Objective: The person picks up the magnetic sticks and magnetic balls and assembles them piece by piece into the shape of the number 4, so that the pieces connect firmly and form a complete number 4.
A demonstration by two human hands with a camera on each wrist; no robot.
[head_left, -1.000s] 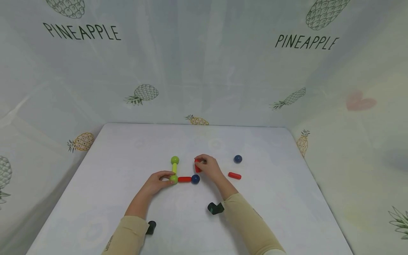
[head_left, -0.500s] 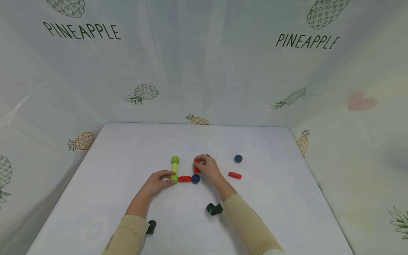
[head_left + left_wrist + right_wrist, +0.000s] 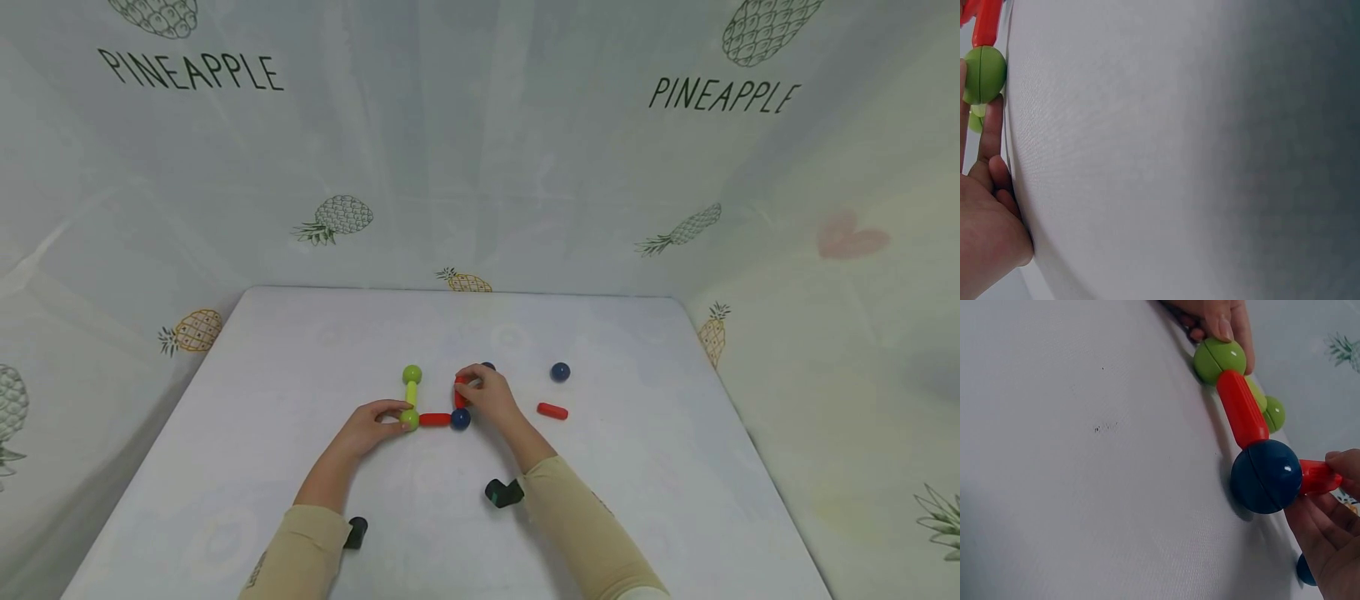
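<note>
My left hand (image 3: 377, 425) pinches a green ball (image 3: 409, 419) between thumb and fingers, low on the table. From this ball a yellow-green rod (image 3: 411, 393) runs back to a second green ball (image 3: 412, 374). A red rod (image 3: 435, 420) runs right from it to a dark blue ball (image 3: 461, 418). In the right wrist view, another red rod (image 3: 1319, 476) meets the side of that blue ball (image 3: 1266, 476). Thumb and fingers of my right hand (image 3: 489, 395) pinch this rod. Whether it is fixed into the ball I cannot tell.
Right of the right hand lie a loose dark blue ball (image 3: 560, 372) and a loose red rod (image 3: 552, 411). Another blue ball (image 3: 489, 366) is mostly hidden behind the right hand. Dark devices (image 3: 504, 492) sit by both sleeves. Pineapple-print cloth (image 3: 480, 167) surrounds the white table (image 3: 300, 333).
The red rod in my right hand has shifted slightly left and toward me, its near end now at the blue ball. The left hand stays on the green ball.
</note>
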